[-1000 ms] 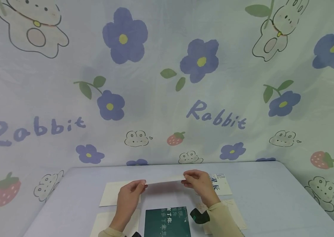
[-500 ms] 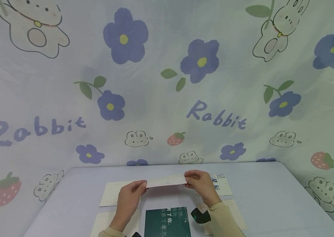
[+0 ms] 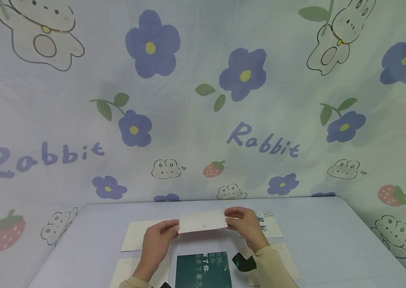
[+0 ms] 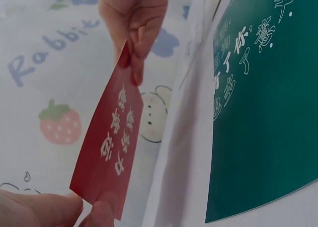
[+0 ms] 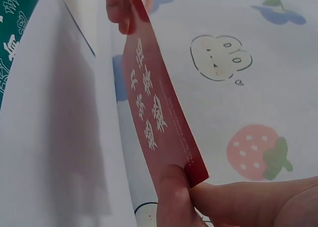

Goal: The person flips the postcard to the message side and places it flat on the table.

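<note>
A card (image 3: 203, 223) is held up over the table between my two hands, its white face toward me in the head view. Its other face is red with white Chinese characters, as both wrist views show. My left hand (image 3: 155, 245) pinches the left end between thumb and fingers. At the opposite end, the right hand (image 3: 248, 229) pinches it the same way. Below and nearer to me lies a green card (image 3: 203, 272) with white characters, cut off by the bottom of the head view.
Left of the green card lie two cream cards, one farther back (image 3: 134, 237) and one in front (image 3: 121, 270). On the right are a white card with blue characters (image 3: 272, 226) and a pale card (image 3: 286, 260). A rabbit-print curtain (image 3: 195, 132) hangs behind the table (image 3: 332, 240).
The held card has tilted, its near edge dropping, so much more of its white face shows in the head view. Both hands have stayed almost in place, still pinching its ends.
</note>
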Tool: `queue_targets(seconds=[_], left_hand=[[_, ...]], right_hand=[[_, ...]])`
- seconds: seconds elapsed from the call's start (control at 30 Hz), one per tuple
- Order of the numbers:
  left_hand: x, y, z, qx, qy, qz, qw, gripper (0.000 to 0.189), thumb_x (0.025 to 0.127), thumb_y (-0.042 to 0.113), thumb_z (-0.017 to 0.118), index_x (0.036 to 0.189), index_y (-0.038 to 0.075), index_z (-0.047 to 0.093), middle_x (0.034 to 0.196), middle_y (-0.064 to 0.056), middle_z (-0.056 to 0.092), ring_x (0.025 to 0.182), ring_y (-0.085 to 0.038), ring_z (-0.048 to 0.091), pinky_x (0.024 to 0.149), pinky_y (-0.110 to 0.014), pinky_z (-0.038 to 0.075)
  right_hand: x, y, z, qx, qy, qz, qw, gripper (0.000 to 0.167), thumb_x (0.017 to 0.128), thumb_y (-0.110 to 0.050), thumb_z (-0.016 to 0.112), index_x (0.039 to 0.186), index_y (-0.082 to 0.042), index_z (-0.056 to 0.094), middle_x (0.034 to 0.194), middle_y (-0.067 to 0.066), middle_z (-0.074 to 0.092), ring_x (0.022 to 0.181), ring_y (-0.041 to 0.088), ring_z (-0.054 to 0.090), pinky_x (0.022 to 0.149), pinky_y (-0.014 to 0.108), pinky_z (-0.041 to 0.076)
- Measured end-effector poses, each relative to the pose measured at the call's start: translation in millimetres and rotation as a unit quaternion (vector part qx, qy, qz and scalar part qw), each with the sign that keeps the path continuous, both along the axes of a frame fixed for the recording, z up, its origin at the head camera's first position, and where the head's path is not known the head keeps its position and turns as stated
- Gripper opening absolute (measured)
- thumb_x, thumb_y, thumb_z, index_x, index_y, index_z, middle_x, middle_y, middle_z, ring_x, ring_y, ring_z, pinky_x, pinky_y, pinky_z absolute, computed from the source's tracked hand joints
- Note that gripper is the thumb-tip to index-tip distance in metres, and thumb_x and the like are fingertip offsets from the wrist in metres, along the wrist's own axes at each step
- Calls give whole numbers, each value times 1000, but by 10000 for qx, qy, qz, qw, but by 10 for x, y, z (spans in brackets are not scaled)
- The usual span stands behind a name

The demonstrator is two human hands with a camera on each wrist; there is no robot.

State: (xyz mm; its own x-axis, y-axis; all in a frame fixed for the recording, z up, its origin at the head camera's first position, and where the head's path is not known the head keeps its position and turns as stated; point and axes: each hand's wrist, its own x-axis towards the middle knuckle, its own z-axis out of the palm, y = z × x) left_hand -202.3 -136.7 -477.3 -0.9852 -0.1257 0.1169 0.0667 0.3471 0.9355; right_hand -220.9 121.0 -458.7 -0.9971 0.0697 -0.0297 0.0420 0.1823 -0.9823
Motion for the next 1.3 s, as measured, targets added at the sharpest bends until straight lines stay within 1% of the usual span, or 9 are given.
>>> queue_targets(seconds=[0.23,0.47,0.6,0.87,1.1,1.2,1.3], left_hand=[[5,-9,-11,-111,-17,-5,9999,22,92,10,72,112,1,74,102,-10,75,82,-15,73,70,-23,57],[6,-8,-19,-480,-94,8,9988,23,90,12,73,111,3,75,98,-8,76,82,-16,73,75,-36,59],[5,-2,-25,-619,-105,0,9980,24,89,10,73,111,3,75,101,-10,75,83,-18,74,75,-39,60],[4,1,-36,-875,-26,93,9961,23,87,9,75,109,6,76,109,-12,74,89,-22,73,73,-37,60],[-1,16,-63,-1056,-35,150,9943,24,84,6,77,108,6,76,102,-8,74,87,-19,71,69,-30,59],[3,21,-62,-1111,-60,133,9937,24,84,6,76,108,5,76,101,-8,74,87,-19,71,69,-30,59],[8,26,-51,-1143,-103,107,9933,24,84,5,76,108,4,76,100,-8,74,87,-19,71,70,-31,59]], right_hand=[[2,4,-6,85,-1,-40,10000,27,88,1,69,115,3,68,110,16,71,86,21,69,75,35,61],[-7,-6,-48,384,3,-65,9992,29,85,3,71,114,1,70,111,14,70,91,22,68,77,35,61],[-23,-18,-73,539,11,-70,9985,31,82,4,72,113,1,70,112,14,70,91,22,68,76,35,60],[-25,-56,-103,839,81,-164,9963,30,83,3,72,113,-1,70,111,13,70,87,20,67,74,35,60],[-18,-83,-121,1044,96,-163,9944,34,79,5,68,113,0,69,110,13,69,81,20,66,69,34,59],[-15,-95,-126,1217,115,-156,9924,37,76,7,68,113,0,69,109,13,69,79,19,66,67,34,59],[-12,-102,-135,1364,123,-147,9905,38,75,8,70,112,0,69,109,13,69,82,19,66,66,33,59]])
